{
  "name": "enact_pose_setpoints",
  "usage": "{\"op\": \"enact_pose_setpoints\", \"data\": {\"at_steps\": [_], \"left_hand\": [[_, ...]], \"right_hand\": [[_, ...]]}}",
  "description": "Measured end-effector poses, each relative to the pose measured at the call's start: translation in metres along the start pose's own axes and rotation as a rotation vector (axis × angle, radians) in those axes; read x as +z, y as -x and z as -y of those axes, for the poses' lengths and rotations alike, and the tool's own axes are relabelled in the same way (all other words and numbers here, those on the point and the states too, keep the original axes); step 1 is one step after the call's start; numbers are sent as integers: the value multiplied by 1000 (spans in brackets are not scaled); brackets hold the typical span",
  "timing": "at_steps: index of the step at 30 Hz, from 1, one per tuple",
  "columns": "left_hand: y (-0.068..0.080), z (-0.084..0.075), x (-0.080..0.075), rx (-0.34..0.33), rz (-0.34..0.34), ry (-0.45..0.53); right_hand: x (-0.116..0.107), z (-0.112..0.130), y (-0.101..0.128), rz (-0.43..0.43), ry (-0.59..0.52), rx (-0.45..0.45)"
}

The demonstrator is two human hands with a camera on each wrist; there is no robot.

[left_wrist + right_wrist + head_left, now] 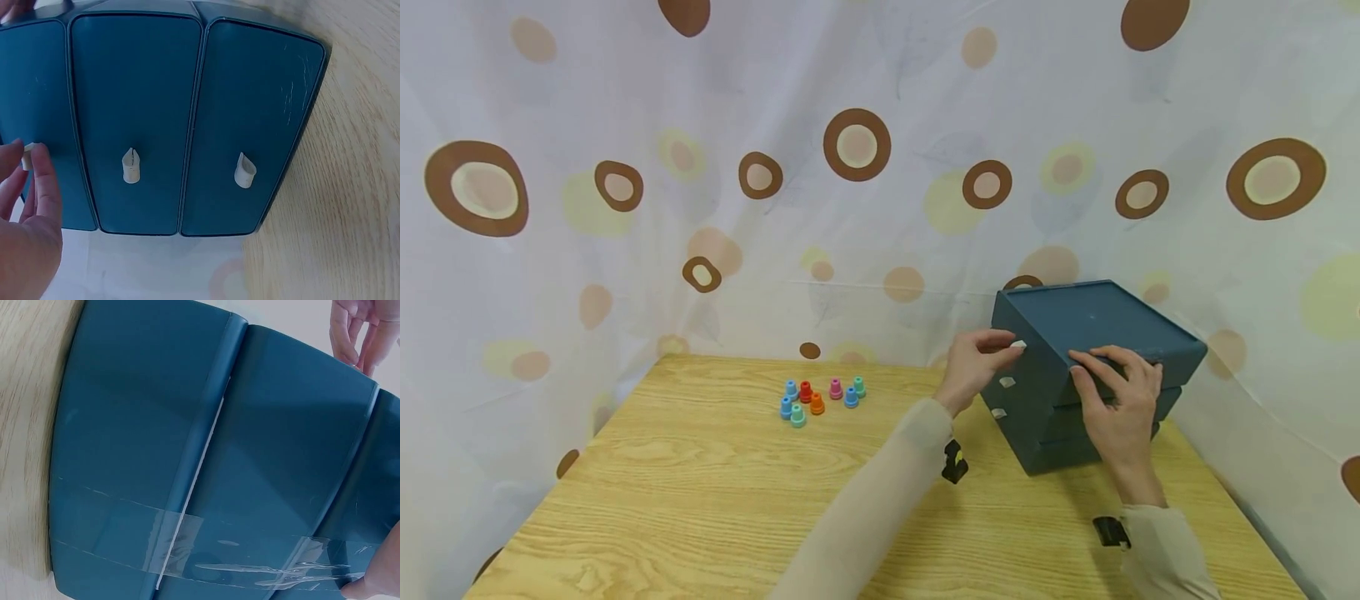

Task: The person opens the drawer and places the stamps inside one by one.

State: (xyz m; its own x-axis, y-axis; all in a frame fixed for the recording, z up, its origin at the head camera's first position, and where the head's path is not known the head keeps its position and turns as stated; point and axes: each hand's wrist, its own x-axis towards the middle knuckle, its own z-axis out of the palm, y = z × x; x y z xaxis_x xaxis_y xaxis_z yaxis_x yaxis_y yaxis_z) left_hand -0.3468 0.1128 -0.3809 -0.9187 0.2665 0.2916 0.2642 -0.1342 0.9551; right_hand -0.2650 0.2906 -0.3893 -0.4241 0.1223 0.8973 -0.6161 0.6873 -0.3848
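Dark blue-green plastic cabinet of three stacked drawers point(1093, 321), at the right of the head frame, its drawer fronts facing left. Three small, curled, off-white pull tabs, one per front: top tab point(27, 156), middle tab point(131, 165), bottom tab point(245, 170). Left hand point(973, 367), of a person in pale sleeves: thumb and fingers pinch the top tab, which lies at the fingertips, just right of that hand in the head frame and jutting left from its front; the front's long axis runs across the drawer. Right hand point(1120, 408): fingers spread over the near upper edge of the cabinet, thumb lower on the near side, well apart from the tab; the left is the nearer hand. Clear adhesive tape point(250, 565), wrinkled, across the cabinet side, lower part of the right wrist frame. Eight small stepped plastic pieces point(817, 404), blue, red, orange, pink and mint, on the pale wood-grain table point(700, 475), centre-left. Obscured: drawer interiors hidden; most of the right hand cut off at the right wrist frame's lower right; pinched tab largely covered by fingers; any gap at the top drawer hard to make out.
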Motion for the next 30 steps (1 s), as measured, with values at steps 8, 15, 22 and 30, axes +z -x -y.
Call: {"op": "enact_pose_setpoints", "data": {"at_steps": [8, 15, 22, 30], "left_hand": [[-1, -2, 1, -57, 18, 56], [-2, -1, 1, -67, 24, 40], [-2, -1, -1, -63, 10, 29], [3, -2, -17, -57, 42, 31]], "right_hand": [[0, 1, 0, 1, -10, 0], [-1, 0, -1, 5, 1, 2], [1, 0, 0, -13, -11, 3], [1, -3, 0, -26, -12, 2]]}}
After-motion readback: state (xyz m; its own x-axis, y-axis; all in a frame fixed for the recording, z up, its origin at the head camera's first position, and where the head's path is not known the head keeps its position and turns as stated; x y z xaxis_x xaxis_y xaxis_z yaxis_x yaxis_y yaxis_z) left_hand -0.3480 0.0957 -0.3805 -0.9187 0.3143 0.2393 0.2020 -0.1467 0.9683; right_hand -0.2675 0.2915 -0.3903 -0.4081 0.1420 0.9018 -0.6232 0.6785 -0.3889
